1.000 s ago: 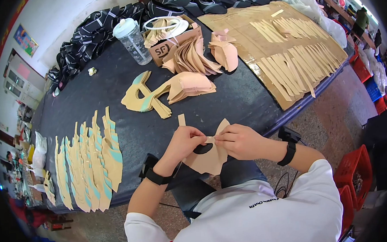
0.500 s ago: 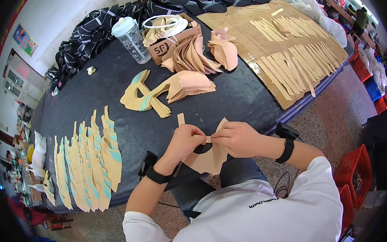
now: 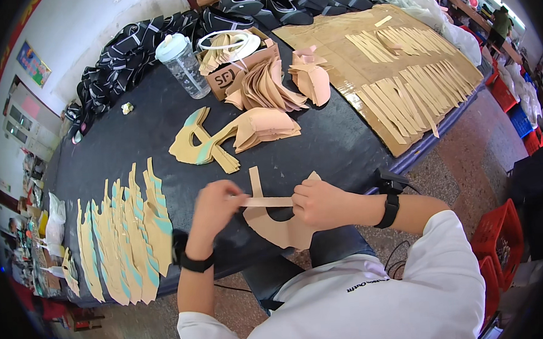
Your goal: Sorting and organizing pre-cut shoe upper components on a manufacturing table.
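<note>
Because the beige strip (image 3: 268,202) seems light and flexible, its ends are best gripped; it is pinched between left hand (image 3: 219,205) and right hand (image 3: 317,203), set apart.

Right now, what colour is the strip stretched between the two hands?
The strip is pale beige; it shows best in the head view.

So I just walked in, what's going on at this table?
A person's left hand and right hand hold a narrow tan strip straight between them, over a tan piece with a curved cutout. More strips lie in rows on a cardboard sheet to the right; turquoise-banded pieces lie to the left.
</note>
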Demonstrator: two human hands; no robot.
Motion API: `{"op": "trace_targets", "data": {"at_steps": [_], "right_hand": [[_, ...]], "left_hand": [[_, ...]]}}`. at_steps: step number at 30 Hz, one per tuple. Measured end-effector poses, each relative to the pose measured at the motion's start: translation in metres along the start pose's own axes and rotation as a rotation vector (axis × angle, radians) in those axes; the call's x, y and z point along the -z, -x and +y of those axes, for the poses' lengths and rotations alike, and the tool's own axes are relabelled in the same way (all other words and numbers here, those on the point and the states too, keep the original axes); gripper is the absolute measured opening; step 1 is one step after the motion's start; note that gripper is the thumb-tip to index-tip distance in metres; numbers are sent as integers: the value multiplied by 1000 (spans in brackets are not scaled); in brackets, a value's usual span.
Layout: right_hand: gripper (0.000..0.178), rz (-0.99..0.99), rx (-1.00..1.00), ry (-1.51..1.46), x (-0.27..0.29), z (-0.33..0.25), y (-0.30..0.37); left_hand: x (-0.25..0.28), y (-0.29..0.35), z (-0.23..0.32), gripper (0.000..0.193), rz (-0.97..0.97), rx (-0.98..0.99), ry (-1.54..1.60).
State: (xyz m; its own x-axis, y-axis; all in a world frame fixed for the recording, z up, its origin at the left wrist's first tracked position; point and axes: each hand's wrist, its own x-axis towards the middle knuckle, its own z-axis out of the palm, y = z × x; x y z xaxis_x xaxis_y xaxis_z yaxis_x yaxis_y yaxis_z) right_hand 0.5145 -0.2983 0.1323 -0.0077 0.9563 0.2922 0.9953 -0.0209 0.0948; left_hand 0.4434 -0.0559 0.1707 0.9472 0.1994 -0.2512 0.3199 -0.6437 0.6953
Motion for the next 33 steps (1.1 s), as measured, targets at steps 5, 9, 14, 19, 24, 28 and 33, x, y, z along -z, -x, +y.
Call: {"op": "trace_targets", "data": {"at_steps": [5,9,14,19,24,28,33], "right_hand": [[12,21,-168,-631,1,26,18],[20,-17,-586,-922,37,75,4],[21,448,-1020,145,9,162,-25],[29,532,-1321,259,-16,220,-28],[28,373,-1387,-12,-13,231,-18],[27,393,-1358,139,-6,229,-19],[25,429,-1230,258,-2,233,-8]], "left_hand": [[-29,54,5,44,295,-570,-428],[-90,83,-22,53,319,-701,-449],[-89,77,-28,32,384,-722,-328],[-64,82,-36,29,373,-854,-385],[-41,104,-56,24,382,-747,-477],[-48,99,-37,27,430,-691,-428],[-93,74,-11,33,330,-896,-431]]}}
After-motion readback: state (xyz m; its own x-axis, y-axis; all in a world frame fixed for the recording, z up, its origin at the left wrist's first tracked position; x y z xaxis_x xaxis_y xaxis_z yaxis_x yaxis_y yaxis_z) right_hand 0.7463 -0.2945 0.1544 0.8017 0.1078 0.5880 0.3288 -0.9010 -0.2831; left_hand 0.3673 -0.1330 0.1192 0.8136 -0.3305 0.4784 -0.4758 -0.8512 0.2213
